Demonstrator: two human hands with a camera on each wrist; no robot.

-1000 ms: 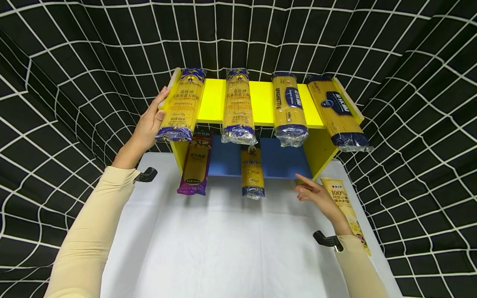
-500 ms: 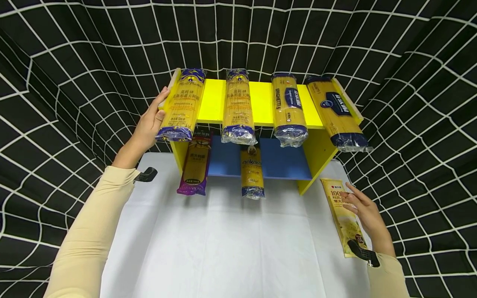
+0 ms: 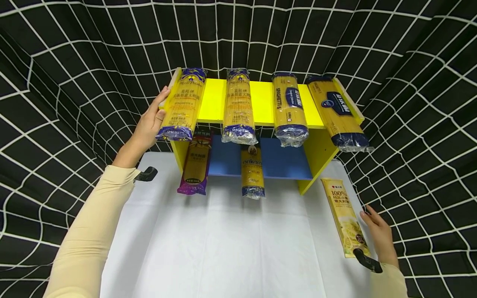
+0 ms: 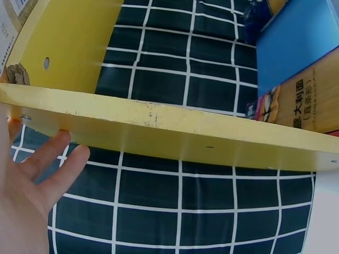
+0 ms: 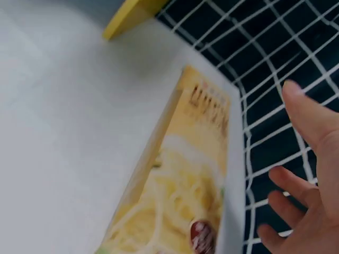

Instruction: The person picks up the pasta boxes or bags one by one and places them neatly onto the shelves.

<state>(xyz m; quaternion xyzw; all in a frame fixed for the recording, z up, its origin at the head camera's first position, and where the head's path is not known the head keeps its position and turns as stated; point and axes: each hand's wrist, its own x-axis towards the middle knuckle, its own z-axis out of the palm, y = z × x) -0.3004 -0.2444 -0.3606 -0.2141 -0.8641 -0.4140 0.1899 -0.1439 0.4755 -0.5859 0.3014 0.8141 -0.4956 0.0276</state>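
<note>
At the upper left, my left hand (image 3: pixel 148 124) rests against the outer side of a yellow shelf (image 3: pixel 213 99); in the left wrist view its visible fingers (image 4: pixel 66 169) lie fairly straight along the yellow side panel (image 4: pixel 153 119). A spaghetti packet (image 3: pixel 181 105) lies right beside that hand on the top board. My right hand (image 3: pixel 380 231) is off to the lower right, fingers spread and holding nothing. Just left of it, a yellow pasta packet (image 3: pixel 344 215) lies flat on the white table. The right wrist view shows a gap between this packet (image 5: pixel 185 164) and the fingers.
More spaghetti packets (image 3: pixel 239 105) lie spaced along the top board, their ends jutting past the front. On the blue lower board (image 3: pixel 287 159) lie a purple-ended packet (image 3: pixel 195 165) and an "ankara" packet (image 3: pixel 252 171). Black cloth with white grid lines (image 3: pixel 238 33) surrounds the white table (image 3: pixel 238 248).
My right hand has moved from the shelf's lower right corner, over the yellow pasta packet, to that packet's right side. The left hand has stayed in place.
</note>
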